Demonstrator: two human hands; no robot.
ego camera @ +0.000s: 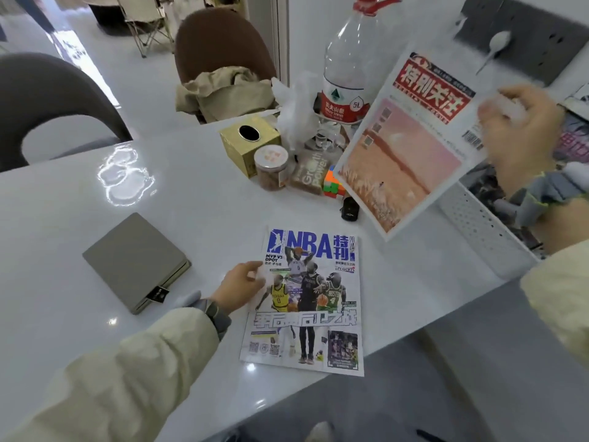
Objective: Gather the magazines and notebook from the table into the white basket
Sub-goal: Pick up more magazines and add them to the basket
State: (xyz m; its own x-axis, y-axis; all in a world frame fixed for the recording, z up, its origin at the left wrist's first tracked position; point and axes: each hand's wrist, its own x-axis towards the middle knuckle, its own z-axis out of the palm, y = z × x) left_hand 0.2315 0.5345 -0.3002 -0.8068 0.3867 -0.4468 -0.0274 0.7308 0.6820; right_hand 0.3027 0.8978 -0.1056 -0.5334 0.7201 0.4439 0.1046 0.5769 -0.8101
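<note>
A basketball magazine [315, 317] with a blue title lies flat near the table's front edge. My left hand [240, 287] rests on its left edge, fingers on the cover. My right hand [516, 135] holds a second magazine [411, 135] with a red title block and a pinkish field photo, tilted in the air above the white basket [478, 224] at the right. Another magazine lies in the basket, mostly hidden behind my right hand. A grey-brown notebook [135, 261] lies closed on the table to the left.
At the back of the white table [79, 202] stand a large water bottle [349, 68], a gold tissue box [248, 143], a snack jar [271, 167], a puzzle cube [333, 185] and a small black object [350, 209]. Two chairs [220, 43] stand behind.
</note>
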